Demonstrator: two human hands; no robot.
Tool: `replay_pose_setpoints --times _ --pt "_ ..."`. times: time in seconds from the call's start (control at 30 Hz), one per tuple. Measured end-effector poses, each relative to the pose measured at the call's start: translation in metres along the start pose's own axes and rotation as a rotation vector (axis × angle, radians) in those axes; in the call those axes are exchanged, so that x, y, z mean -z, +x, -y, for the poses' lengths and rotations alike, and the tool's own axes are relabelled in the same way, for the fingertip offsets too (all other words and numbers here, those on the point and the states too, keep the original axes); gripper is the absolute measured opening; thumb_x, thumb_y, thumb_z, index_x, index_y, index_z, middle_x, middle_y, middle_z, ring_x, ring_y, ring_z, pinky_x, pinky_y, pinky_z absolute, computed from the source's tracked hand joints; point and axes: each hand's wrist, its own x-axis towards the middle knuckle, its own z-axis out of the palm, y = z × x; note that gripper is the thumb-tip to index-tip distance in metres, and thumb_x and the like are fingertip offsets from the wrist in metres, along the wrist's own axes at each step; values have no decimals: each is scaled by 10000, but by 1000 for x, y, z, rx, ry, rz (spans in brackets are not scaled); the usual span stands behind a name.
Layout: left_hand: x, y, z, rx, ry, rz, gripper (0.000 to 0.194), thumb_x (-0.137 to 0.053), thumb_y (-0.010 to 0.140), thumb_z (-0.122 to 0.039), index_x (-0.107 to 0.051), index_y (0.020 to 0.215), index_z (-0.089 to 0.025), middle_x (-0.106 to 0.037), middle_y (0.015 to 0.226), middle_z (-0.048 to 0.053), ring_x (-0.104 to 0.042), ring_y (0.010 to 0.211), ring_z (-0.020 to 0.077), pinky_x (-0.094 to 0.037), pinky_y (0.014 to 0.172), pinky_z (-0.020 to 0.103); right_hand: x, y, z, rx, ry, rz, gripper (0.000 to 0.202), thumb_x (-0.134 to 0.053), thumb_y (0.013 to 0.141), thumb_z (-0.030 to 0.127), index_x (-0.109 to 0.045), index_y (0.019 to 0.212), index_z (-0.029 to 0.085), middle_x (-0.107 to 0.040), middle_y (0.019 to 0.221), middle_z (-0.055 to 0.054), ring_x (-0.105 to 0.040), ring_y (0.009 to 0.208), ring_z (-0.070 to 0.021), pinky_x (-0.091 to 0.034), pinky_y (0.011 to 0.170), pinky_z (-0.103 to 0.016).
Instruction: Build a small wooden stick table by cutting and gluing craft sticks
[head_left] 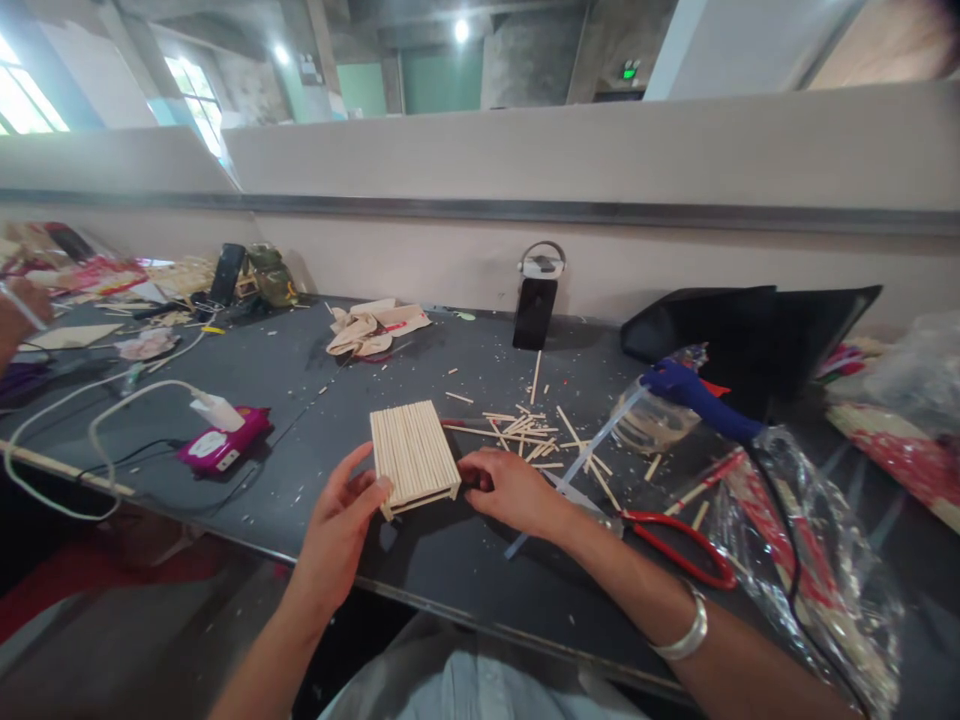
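Note:
A small box-like piece made of pale wooden sticks stands near the table's front edge, its top a row of sticks side by side. My left hand grips its left side, thumb on the front left corner. Against or very close to its right side is my right hand, fingers curled; whether they hold anything is hidden. Loose short sticks lie behind and right of that hand. Red-handled scissors or pliers and a clear glue stick in a blue glue gun are to the right.
A phone leans upright at the back of the dark table. Crumpled cloth gloves lie left of it. A purple power strip with cables sits left. Plastic bags are at right. Another person's hand shows far left.

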Motion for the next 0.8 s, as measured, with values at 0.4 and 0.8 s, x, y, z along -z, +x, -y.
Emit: replay_pose_setpoints --times 0.4,0.8 --pt "10 -8 -5 1 256 -112 669 -779 681 -379 -533 1284 -228 -672 988 26 -608 930 203 -457 799 303 -8 -4 3 11 -67 29 188 -673 706 157 -698 889 194 -627 818 -3 -564 733 -135 -398 664 -229" --pt "8 -3 -8 78 151 -73 731 -807 640 -328 -507 1298 -222 -658 892 8 -635 859 208 -480 754 331 -20 -4 6 -19 -155 -1 77 -723 733 229 -660 765 198 -595 792 10 -545 757 -138 -327 617 -230"
